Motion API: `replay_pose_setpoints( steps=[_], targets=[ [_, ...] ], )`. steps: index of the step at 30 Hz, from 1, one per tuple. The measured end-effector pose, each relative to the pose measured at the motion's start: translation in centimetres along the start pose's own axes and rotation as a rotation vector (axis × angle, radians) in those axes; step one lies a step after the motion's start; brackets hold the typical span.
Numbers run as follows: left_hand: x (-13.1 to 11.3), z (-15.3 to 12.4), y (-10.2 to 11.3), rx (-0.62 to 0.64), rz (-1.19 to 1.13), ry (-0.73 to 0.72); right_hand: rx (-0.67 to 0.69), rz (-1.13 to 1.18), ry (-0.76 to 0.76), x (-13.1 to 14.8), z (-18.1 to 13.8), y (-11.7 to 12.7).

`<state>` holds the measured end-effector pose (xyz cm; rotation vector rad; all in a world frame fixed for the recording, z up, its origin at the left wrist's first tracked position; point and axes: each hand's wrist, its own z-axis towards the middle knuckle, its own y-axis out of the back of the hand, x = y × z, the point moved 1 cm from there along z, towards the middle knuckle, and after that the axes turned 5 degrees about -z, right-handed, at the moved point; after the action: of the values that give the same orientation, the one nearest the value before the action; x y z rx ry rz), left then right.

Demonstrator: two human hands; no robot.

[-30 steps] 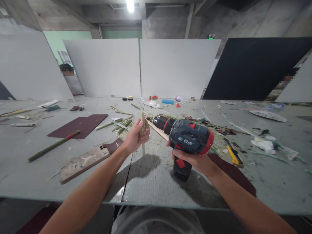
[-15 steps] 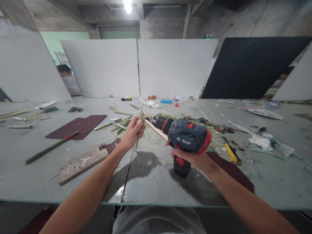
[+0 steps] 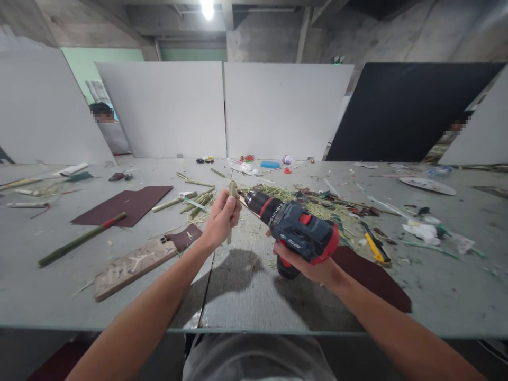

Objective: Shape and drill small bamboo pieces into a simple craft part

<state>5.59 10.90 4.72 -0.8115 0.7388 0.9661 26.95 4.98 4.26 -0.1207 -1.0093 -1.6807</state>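
My left hand is closed around a short pale-green plant stalk, held upright above the table with its ends sticking out over and under the fingers. My right hand grips the handle of a dark blue and red cordless drill. The drill's black chuck points left at the stalk, just beside my left fingers. Whether the bit touches the stalk or enters it I cannot tell. Below my hands lie shavings, and several cut green stalks rest just left of them.
Around lie a phone in a patterned case, a long green stalk, dark red sheets, a yellow utility knife, crumpled tissue and a white plate. White panels and a black one stand behind. Two people are partly visible beyond.
The drill has shifted slightly left and tilted, bringing its chuck closer to the stalk. My left hand has moved a little to the right, still holding the stalk.
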Motion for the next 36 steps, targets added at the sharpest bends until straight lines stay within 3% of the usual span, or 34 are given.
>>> replay_pose_setpoints(
  steps=[6,13,18,36],
  targets=[
    [-1.0,0.5,1.0,-0.109,-0.143,0.001,-0.045,-0.045,0.049,0.2,-0.2,-0.3],
    [-1.3,0.0,0.0,0.023,-0.203,0.075,-0.031,-0.088,0.036,0.4,-0.4,-0.1],
    [-0.9,-0.2,-0.5,0.053,-0.206,0.094,-0.053,-0.14,0.08,0.8,-0.2,0.0],
    [-0.7,0.1,0.6,0.023,0.018,-0.043,-0.054,-0.122,0.036,0.2,-0.9,-0.3]
  ],
)
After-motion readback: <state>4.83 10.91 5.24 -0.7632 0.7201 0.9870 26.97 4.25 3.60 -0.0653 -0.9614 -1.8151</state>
